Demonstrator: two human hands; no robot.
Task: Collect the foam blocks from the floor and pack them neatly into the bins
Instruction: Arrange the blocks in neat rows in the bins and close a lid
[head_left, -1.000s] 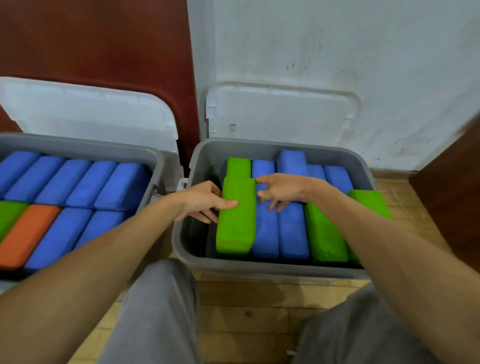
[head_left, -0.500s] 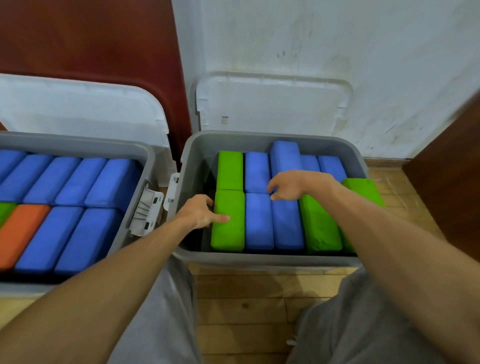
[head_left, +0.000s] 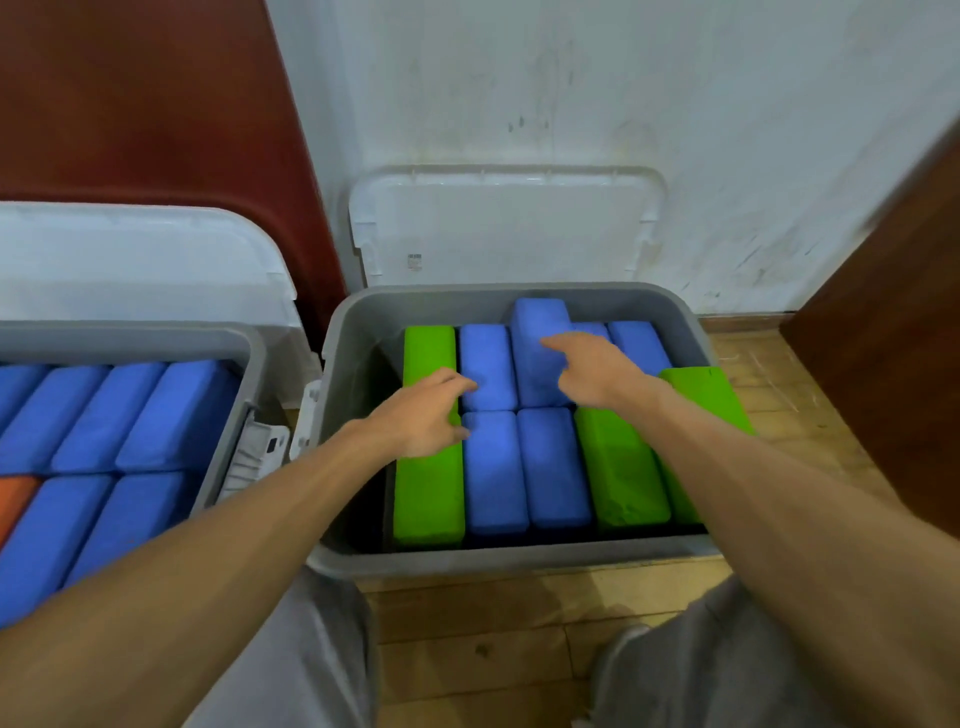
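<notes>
Grey plastic forms the two bins on the wooden floor (head_left: 467, 613), and each has a white lid leaning behind it. The right bin (head_left: 337, 374) holds foam blocks laid flat in two rows. In the near row lie a green block (head_left: 428, 499), two blue blocks (head_left: 519, 467) beside it and a second green block (head_left: 621, 467). In the far row are a far green block (head_left: 428, 353), a far blue block (head_left: 485, 364) and a raised blue block (head_left: 537, 322) that stands higher than its neighbours. One tilted green block (head_left: 701, 395) lies slanted by the right wall of this bin. The left hand (head_left: 423, 415) is over the seam between the green and blue blocks. Its fingers are loosely bent and a little apart, with the tips on the far blue block, and it holds nothing. The right hand (head_left: 597, 369) is on the raised blue block, with the forefinger stretched to the left and the other fingers bent under; it grips nothing, and I cannot tell how firmly it presses. The left bin (head_left: 252, 358) is packed with more blue blocks (head_left: 130, 415), and an orange block (head_left: 15, 499) shows at the picture's edge.
</notes>
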